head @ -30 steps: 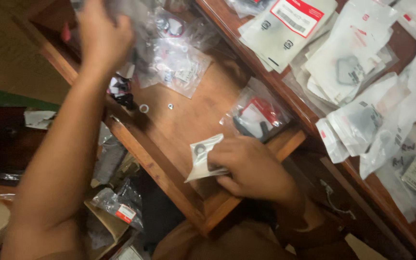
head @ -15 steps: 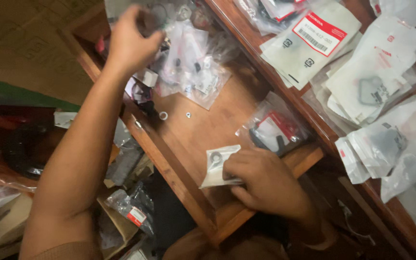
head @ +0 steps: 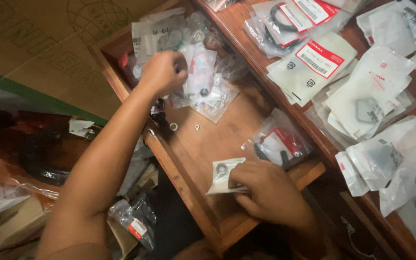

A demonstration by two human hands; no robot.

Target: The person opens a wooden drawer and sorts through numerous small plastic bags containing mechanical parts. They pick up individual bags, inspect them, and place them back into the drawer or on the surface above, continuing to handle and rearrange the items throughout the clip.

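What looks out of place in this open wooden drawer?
Two small loose rings lie bare on the drawer floor, outside any packet, near the left hand. Everything else there is bagged.

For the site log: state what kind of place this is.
Probably a spare-parts store or workshop counter: bagged parts cover the wooden counter, and both hands, left and right, sort packets in an open drawer.

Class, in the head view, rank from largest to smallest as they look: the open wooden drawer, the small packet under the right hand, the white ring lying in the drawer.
1. Wooden drawer
2. Small packet
3. White ring
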